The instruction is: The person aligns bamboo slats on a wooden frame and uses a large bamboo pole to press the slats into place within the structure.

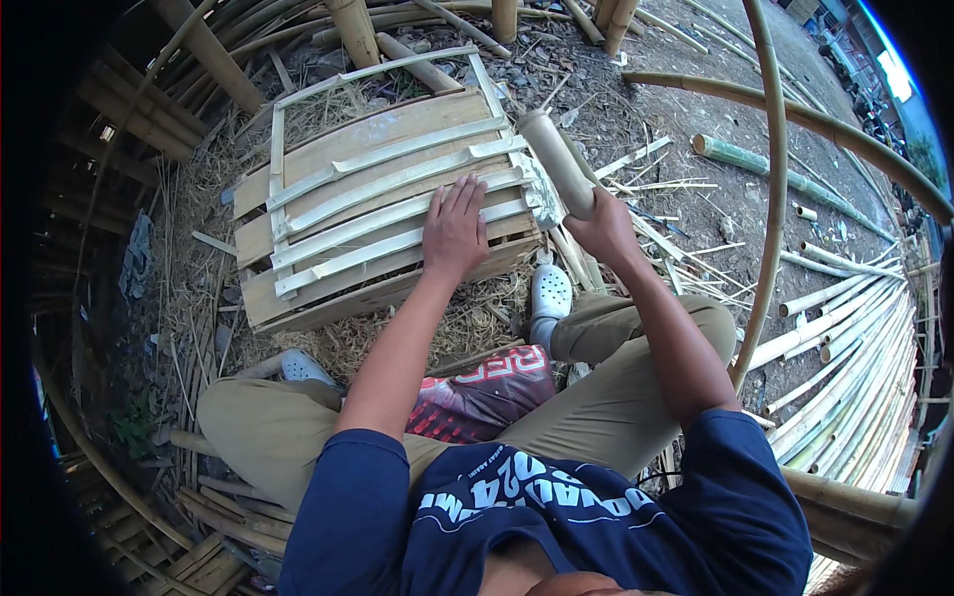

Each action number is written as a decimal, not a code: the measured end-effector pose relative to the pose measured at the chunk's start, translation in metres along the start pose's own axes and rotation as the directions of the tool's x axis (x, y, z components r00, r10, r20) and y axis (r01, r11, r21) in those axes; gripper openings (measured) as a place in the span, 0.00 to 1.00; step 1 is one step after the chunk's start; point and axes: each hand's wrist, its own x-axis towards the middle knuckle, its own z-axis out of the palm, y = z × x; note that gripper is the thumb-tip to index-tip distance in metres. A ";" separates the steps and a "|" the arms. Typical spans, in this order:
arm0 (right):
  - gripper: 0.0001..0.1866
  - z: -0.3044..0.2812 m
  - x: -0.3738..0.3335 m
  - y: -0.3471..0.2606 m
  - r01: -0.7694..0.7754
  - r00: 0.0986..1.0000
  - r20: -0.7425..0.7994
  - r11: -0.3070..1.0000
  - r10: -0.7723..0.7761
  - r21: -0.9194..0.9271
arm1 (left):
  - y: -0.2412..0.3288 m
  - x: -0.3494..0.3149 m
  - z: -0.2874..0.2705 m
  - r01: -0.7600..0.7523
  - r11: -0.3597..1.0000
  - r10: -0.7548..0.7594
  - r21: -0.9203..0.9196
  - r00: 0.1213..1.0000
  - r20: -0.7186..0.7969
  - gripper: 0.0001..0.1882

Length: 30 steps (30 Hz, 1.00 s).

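In front of me a rack of pale bamboo slats [402,182] lies on a low wooden box [373,129] made of planks. Several slats run across between two side strips, and the frame's far end sticks out past the box. My left hand [457,228] rests flat on the nearer slats, fingers stretched out. My right hand [603,230] is wrapped round the near end of a short, thick bamboo piece [555,159]. That piece slants over the right end of the rack, beside a whitish, rough patch [543,202] that I cannot make out.
Several split bamboo poles [845,368] lie in a bundle at the right. A green bamboo pole [795,177] lies on the ground farther back. A bent bamboo pole [775,189] rises at my right. Shavings [348,350] cover the ground around the box, near my clogs [552,292].
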 end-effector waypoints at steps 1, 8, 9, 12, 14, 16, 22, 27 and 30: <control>0.26 -0.010 -0.004 -0.016 0.014 0.995 -0.095 0.995 -0.004 0.100 | -0.004 -0.002 -0.001 -0.016 1.000 0.016 0.006 1.000 -0.021 0.30; 0.26 0.035 -0.014 0.005 -0.042 0.998 0.042 0.980 0.051 -0.193 | -0.003 -0.010 0.004 -0.037 0.995 0.028 -0.089 0.995 -0.100 0.29; 0.26 0.034 -0.018 -0.004 -0.095 0.995 0.002 0.988 0.096 -0.124 | -0.005 -0.011 0.004 -0.037 0.999 0.033 -0.034 0.995 -0.099 0.27; 0.28 0.027 -0.006 -0.001 -0.106 0.991 0.065 0.983 0.117 -0.151 | -0.004 0.000 0.002 -0.012 0.998 0.007 -0.059 0.995 -0.096 0.24; 0.28 0.026 -0.006 0.006 -0.144 0.975 0.143 0.975 0.169 -0.170 | 0.000 -0.001 0.002 -0.008 0.996 0.001 -0.085 0.997 -0.082 0.23; 0.27 0.023 -0.005 0.010 -0.078 0.989 0.105 0.971 0.103 -0.224 | 0.001 -0.003 0.005 -0.003 0.998 -0.003 -0.070 0.996 -0.086 0.24; 0.23 0.026 -0.015 0.006 -0.079 0.997 0.021 0.994 0.081 -0.076 | 0.003 -0.006 0.009 0.004 0.999 -0.006 -0.037 0.998 -0.061 0.24; 0.29 0.018 -0.013 -0.009 -0.176 0.983 0.051 0.984 0.177 -0.028 | -0.003 -0.007 0.010 -0.001 1.000 -0.001 -0.022 0.994 -0.106 0.24; 0.29 0.015 -0.006 0.002 -0.213 0.955 0.201 0.976 0.218 -0.050 | -0.002 -0.002 0.010 0.000 0.999 -0.003 -0.039 0.995 -0.100 0.24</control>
